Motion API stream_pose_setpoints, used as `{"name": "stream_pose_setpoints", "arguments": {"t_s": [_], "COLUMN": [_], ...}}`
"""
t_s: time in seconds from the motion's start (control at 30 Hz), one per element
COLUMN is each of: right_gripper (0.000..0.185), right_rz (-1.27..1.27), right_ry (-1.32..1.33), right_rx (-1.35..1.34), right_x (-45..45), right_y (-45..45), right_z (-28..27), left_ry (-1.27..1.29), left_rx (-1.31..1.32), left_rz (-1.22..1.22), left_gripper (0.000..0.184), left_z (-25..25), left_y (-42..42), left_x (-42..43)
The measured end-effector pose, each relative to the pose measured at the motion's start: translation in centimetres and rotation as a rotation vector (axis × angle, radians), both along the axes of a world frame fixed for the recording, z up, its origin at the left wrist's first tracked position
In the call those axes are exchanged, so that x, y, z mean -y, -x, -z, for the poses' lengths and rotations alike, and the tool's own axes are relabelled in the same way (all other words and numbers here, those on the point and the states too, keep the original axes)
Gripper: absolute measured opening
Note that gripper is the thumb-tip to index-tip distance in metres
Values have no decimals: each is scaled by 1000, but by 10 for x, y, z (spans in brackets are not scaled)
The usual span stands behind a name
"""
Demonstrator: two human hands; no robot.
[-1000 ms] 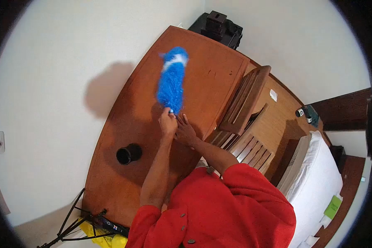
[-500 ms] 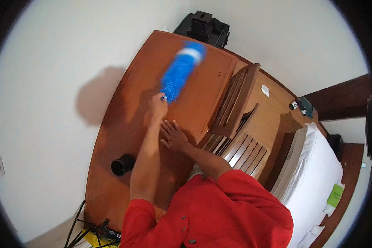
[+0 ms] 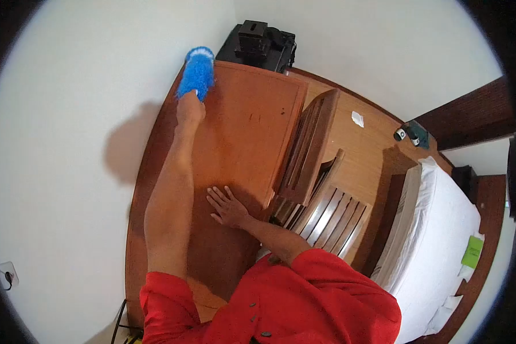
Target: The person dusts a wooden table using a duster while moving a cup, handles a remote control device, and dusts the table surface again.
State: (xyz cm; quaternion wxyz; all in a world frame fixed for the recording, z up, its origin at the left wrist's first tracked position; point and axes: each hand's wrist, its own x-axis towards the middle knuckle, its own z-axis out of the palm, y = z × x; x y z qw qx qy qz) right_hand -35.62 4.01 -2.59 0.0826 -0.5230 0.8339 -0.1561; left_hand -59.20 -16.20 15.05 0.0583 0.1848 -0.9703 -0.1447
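My left hand is closed around the handle end of a fluffy blue duster with a white band near its tip. The duster lies at the far left corner of the brown wooden table, close to the wall. Palm down, my right hand rests on the tabletop with its fingers spread, near the table's right edge. My left forearm stretches across the left part of the table and covers some of it.
A slatted wooden chair stands against the table's right side. Beyond the far edge are black boxy items. A white bed is at the right, and a white scrap lies on the floor.
My left hand has carried the duster left and away from me, from mid-table to the far left corner. The black cup is no longer visible. My right hand stays flat on the table.
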Motion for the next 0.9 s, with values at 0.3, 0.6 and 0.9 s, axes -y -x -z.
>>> {"name": "stream_pose_setpoints", "arguments": {"t_s": [0.3,0.6,0.9], "right_gripper": [68,67,66], "right_rz": [4,-1,-6], "right_ry": [65,34,18], "right_rx": [110,105,37], "right_x": [-1,0,-1], "right_y": [2,3,3], "right_z": [3,5,-1], "left_ry": [-91,184,-201], "left_rx": [118,70,144], "left_rz": [482,114,615], "left_gripper": [21,18,27], "left_z": [-56,-58,-48], "left_y": [16,18,-5], "left_x": [-89,-72,-71]}}
